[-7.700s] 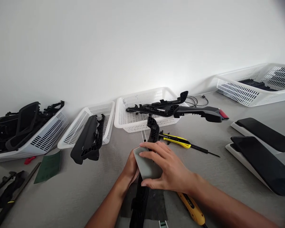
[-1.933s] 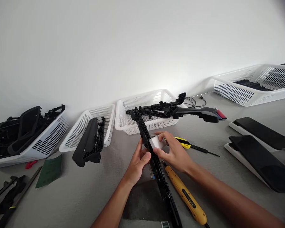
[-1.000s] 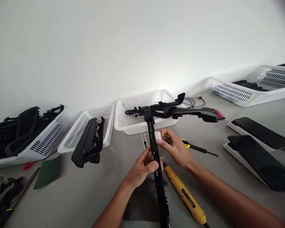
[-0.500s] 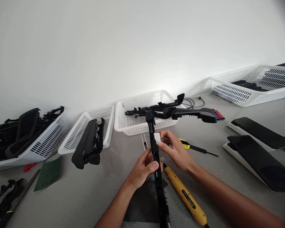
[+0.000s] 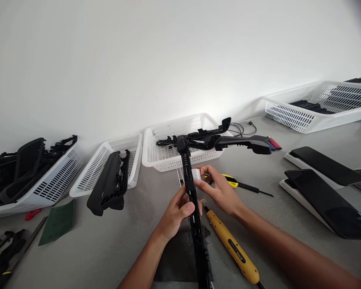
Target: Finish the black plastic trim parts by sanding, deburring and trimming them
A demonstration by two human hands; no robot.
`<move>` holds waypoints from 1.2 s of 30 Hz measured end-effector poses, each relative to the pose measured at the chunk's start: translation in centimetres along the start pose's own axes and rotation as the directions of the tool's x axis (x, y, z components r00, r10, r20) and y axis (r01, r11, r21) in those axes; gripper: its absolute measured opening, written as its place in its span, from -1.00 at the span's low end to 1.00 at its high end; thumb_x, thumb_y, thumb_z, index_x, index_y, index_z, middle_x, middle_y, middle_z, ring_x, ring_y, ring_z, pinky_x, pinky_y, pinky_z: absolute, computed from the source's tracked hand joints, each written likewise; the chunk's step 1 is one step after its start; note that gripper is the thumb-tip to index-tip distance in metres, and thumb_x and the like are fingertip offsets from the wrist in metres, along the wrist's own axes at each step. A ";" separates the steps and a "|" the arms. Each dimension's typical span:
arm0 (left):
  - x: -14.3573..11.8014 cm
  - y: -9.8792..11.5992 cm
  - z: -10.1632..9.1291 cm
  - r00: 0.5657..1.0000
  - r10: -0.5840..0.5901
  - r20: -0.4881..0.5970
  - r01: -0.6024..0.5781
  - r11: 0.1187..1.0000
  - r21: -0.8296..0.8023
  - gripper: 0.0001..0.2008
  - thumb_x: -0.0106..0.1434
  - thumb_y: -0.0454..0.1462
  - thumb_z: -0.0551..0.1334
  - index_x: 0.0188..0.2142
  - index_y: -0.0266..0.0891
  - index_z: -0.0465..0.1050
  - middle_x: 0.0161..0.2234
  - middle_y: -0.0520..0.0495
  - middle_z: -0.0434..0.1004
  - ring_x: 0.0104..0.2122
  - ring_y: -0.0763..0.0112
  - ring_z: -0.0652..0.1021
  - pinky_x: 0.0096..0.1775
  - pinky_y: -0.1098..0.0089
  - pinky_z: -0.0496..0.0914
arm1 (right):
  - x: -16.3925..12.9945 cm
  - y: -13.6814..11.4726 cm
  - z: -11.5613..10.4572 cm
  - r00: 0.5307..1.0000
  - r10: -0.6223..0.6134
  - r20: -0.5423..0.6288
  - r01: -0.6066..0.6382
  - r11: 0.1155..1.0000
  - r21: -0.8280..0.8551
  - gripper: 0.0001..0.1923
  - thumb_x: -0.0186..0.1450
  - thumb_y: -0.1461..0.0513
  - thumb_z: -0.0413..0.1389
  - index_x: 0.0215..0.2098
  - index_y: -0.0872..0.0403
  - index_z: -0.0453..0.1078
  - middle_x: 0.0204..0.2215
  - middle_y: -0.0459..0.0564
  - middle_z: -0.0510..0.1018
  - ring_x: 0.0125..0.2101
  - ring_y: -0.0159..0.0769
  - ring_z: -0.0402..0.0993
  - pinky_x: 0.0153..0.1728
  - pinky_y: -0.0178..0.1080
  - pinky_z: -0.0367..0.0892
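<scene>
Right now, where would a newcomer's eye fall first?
Probably on the long black part at the centre, gripped in the left hand, with the right hand holding a white block beside it. Next come the yellow corded tool right of that part and the white basket behind the hands.

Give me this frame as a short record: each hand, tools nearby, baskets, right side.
Left hand: gripping a long black part
Right hand: pinching a small white block at the part's right side; exact contact unclear
Tools nearby: yellow-handled tool, yellow cutter
Baskets: four white baskets, each with dark parts
Right side: two white stands with black tops
</scene>
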State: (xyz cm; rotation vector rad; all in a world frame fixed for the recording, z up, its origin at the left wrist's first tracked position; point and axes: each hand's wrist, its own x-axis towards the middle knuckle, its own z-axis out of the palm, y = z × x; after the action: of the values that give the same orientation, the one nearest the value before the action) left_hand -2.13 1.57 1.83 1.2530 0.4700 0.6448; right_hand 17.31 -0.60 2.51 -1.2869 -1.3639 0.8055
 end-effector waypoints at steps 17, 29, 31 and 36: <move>0.0 -0.1 -0.5 0.995 0.017 -0.098 -0.019 1.000 -0.019 -0.38 0.39 0.06 0.36 0.32 -0.15 0.41 -0.31 -0.05 0.57 -0.40 0.38 0.50 -0.27 0.37 0.47 | -0.5 -0.5 0.3 0.995 -0.015 0.104 0.015 1.000 0.005 -0.72 0.43 -0.02 0.16 -0.17 -0.04 0.24 0.14 0.07 0.57 0.12 0.01 0.47 0.10 0.03 0.31; 0.0 0.3 -0.4 0.975 0.064 -0.210 -0.069 0.998 -0.014 -0.42 0.35 0.04 0.42 0.27 -0.10 0.52 -0.34 0.02 0.47 -0.39 0.37 0.43 -0.31 0.40 0.35 | -0.8 -1.1 0.6 0.990 -0.047 0.130 0.047 0.999 0.007 -0.73 0.40 0.00 0.18 -0.18 -0.03 0.26 0.11 0.07 0.57 0.07 0.01 0.50 0.05 -0.01 0.37; 0.0 0.3 -0.4 0.975 0.066 -0.212 -0.070 0.998 -0.008 -0.42 0.35 0.04 0.42 0.27 -0.09 0.51 -0.31 0.00 0.51 -0.37 0.36 0.45 -0.30 0.40 0.36 | -0.8 -1.2 0.5 0.989 -0.057 0.136 0.056 0.998 0.006 -0.72 0.39 0.00 0.20 -0.18 -0.03 0.27 0.12 0.07 0.56 0.09 0.02 0.49 0.05 -0.01 0.37; 0.0 0.5 -0.4 0.973 0.057 -0.225 -0.052 0.998 0.027 -0.40 0.38 0.05 0.39 0.32 -0.10 0.46 -0.18 -0.08 0.62 -0.25 0.25 0.56 -0.24 0.36 0.42 | -0.8 -1.1 0.4 0.984 -0.064 0.164 0.061 0.998 0.024 -0.70 0.39 -0.02 0.22 -0.18 -0.03 0.27 0.16 0.08 0.54 0.14 0.03 0.46 0.10 0.01 0.34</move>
State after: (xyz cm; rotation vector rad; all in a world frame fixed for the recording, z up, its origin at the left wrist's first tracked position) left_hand -2.52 1.93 2.17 1.2208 0.6332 0.8363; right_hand 16.55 -1.55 3.30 -1.1779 -1.5166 0.8944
